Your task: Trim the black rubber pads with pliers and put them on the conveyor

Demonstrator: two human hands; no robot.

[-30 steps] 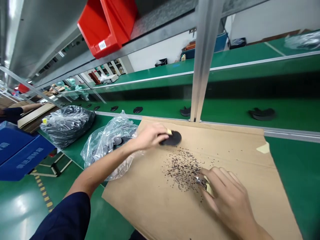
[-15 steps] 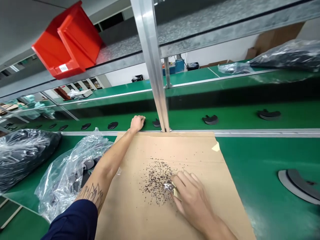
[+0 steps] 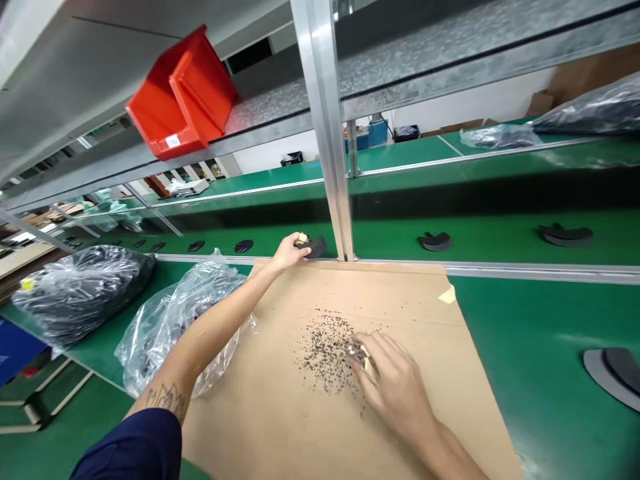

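My left hand (image 3: 291, 252) reaches to the far edge of the cardboard and grips a dark curved part (image 3: 315, 248) at the green belt. My right hand (image 3: 393, 377) is closed around a small metal cutting tool (image 3: 356, 351) with pale handles, low over the cardboard. Many tiny black scraps (image 3: 327, 350) lie scattered on the cardboard sheet (image 3: 280, 427), beside the tool's head. Other dark curved parts (image 3: 435, 241) rest along the belt on both sides of my left hand.
An upright metal post (image 3: 333, 133) stands just beyond my left hand. Clear plastic bags (image 3: 165, 320) lie at the left, near my left forearm. A red bin (image 3: 185, 100) sits on the overhead shelf. A larger curved part (image 3: 617, 373) lies at the right.
My left hand now shows gripping a dark curved part beside the post. The view has shifted left, and the tool in my right hand is turned slightly.
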